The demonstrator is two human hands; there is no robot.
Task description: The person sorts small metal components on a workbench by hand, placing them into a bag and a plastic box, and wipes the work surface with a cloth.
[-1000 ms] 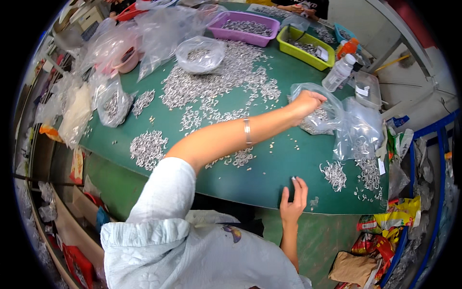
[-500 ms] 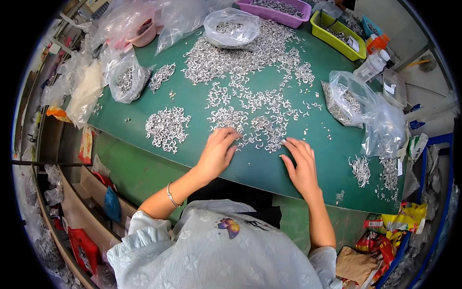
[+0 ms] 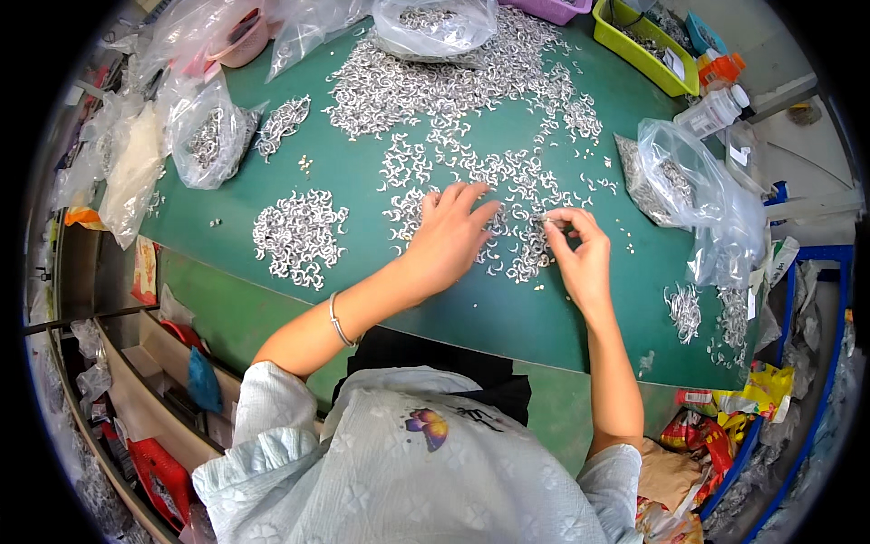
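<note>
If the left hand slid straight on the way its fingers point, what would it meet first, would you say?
The left hand lies flat on the table, fingers pointing up and right. Straight ahead, it would first meet more of the scattered metal clips, probably long before the clear bag further right.

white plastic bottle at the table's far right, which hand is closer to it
Right. The right hand pinches small metal pieces in the middle of the table, below and left of the white plastic bottle. The left hand lies flat on the pieces farther left.
</note>
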